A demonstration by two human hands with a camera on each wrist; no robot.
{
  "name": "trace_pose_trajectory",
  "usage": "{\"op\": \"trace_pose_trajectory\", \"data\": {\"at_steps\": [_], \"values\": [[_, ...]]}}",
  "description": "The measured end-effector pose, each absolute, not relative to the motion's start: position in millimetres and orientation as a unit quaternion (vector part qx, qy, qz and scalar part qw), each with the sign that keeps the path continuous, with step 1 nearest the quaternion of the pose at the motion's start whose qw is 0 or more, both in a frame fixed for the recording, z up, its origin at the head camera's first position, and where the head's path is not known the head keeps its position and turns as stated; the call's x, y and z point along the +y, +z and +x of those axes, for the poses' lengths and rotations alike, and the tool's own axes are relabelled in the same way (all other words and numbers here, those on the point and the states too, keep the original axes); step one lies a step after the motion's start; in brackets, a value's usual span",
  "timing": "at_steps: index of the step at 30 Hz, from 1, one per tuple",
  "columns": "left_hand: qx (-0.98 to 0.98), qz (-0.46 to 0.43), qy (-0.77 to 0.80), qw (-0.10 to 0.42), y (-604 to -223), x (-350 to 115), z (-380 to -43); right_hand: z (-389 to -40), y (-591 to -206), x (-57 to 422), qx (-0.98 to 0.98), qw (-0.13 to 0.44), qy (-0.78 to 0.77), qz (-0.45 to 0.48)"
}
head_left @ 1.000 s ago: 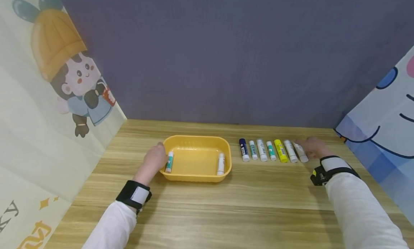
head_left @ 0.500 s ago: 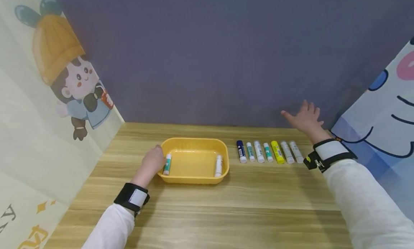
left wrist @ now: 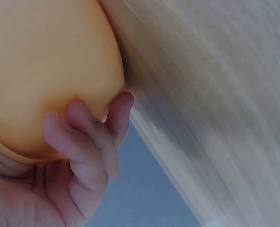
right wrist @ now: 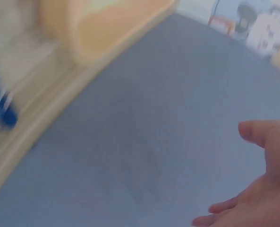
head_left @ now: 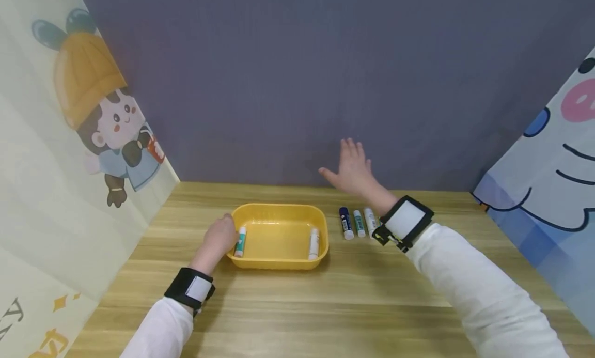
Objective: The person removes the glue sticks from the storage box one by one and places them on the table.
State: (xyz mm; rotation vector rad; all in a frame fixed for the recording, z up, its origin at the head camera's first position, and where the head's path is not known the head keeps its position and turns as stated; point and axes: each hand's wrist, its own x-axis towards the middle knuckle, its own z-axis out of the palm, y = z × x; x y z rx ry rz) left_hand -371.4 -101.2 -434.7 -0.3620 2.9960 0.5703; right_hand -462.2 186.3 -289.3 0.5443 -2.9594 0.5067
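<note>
My left hand point(head_left: 220, 237) grips the left rim of a yellow plastic tray point(head_left: 279, 264). In the left wrist view, its fingers curl against the outer wall of the tray point(left wrist: 55, 56). Inside lie a small green-and-white glue stick point(head_left: 240, 242) at the left end and a white glue stick point(head_left: 314, 243) at the right. My right hand point(head_left: 352, 173) is raised, fingers spread, holding nothing. Below it, a row begins with a navy glue stick point(head_left: 346, 223), a small green-and-white one point(head_left: 359, 223) and a white one point(head_left: 370, 221). My right forearm hides the rest of the row.
The wooden table point(head_left: 297, 306) ends at a dark grey back wall point(head_left: 255, 89). A light panel with a cartoon figure point(head_left: 118, 120) stands on the left. Another printed panel point(head_left: 548, 203) closes off the right side.
My right hand has lifted from the row's right end, opened, and swept left above the glue sticks towards the tray. My left hand has stayed at the tray's rim.
</note>
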Motion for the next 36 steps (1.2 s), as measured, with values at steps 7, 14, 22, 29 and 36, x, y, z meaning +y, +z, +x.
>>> {"op": "trace_pose_trajectory", "data": {"at_steps": [7, 14, 22, 29, 36], "values": [[0.976, -0.114, 0.185, 0.023, -436.9, -100.4, -369.7, -432.1, -313.0, 118.7, -0.959, -0.018, 0.146, 0.241], [0.975, -0.117, 0.189, 0.019, -436.2, -99.3, -369.0, -410.3, -350.5, 68.6, -0.946, -0.090, 0.076, 0.301], [0.975, -0.116, 0.187, 0.016, -435.0, -98.5, -368.7, -400.5, -397.7, 30.0, -0.928, -0.168, 0.044, 0.330], [0.976, -0.109, 0.187, 0.008, -435.6, -97.4, -368.1, -400.5, -419.5, 12.5, -0.928, -0.207, 0.058, 0.305], [0.979, -0.103, 0.174, -0.016, -437.8, -100.0, -369.4, -395.9, -431.3, -0.8, -0.927, -0.171, 0.059, 0.329]]}}
